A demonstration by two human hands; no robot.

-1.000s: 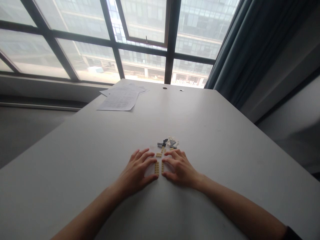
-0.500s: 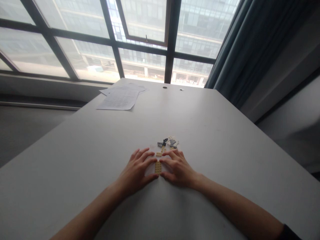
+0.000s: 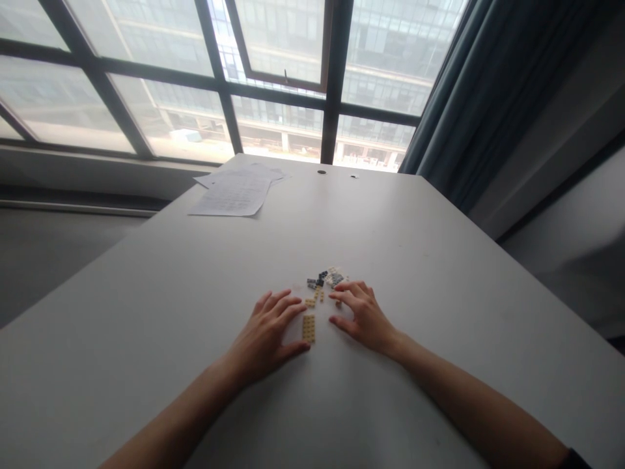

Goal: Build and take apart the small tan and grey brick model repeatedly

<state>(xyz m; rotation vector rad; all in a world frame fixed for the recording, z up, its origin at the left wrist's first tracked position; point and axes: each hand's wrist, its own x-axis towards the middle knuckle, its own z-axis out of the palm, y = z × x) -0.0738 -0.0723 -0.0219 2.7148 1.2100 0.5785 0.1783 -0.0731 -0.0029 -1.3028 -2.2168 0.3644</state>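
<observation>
Firstly, the left hand [image 3: 266, 333] stood with thumb and fingers apart, the thumb at the near end of the tan studded block [image 3: 308, 329] and the index finger toward its far end; whether either pressed on it could not be told. The block lay flat on the white table [image 3: 390, 228]. At the block's 2 o'clock, the right hand [image 3: 367, 322] had its thumb and fingers apart, above a partly hidden tan piece [image 3: 338, 303]; contact there could not be confirmed. A small tan brick [image 3: 310, 302] lay at the block's 12 o'clock, just beside the left fingertips. Beyond it, toward 12 to 1 o'clock, were loose tan bits [image 3: 321, 296], then dark pieces [image 3: 319, 281]. A white and grey pile [image 3: 336, 276] sat at 1 o'clock. Printed papers [image 3: 234, 195] overlapped well apart at 11 o'clock.
</observation>
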